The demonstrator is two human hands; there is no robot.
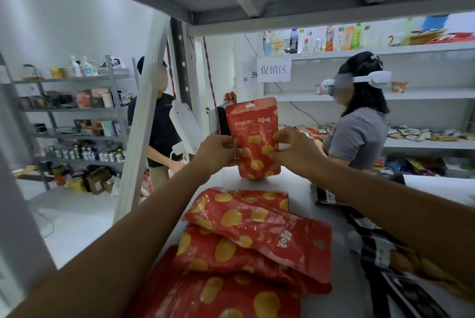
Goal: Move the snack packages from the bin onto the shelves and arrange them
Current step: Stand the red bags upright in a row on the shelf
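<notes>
A red snack pouch (254,135) with yellow nut pictures stands upright near the far end of the white shelf board (303,189). My left hand (218,150) grips its left edge and my right hand (295,149) pinches its right edge. Closer to me, several more of the same red pouches (246,238) lie flat and overlapping on the shelf. No bin is in view.
Dark packages (380,248) lie along the shelf's right side under my right arm. The shelf above hangs low overhead. A white upright post (144,122) stands at the left. Two people stand beyond the shelf, one wearing a headset (359,81), before other stocked racks.
</notes>
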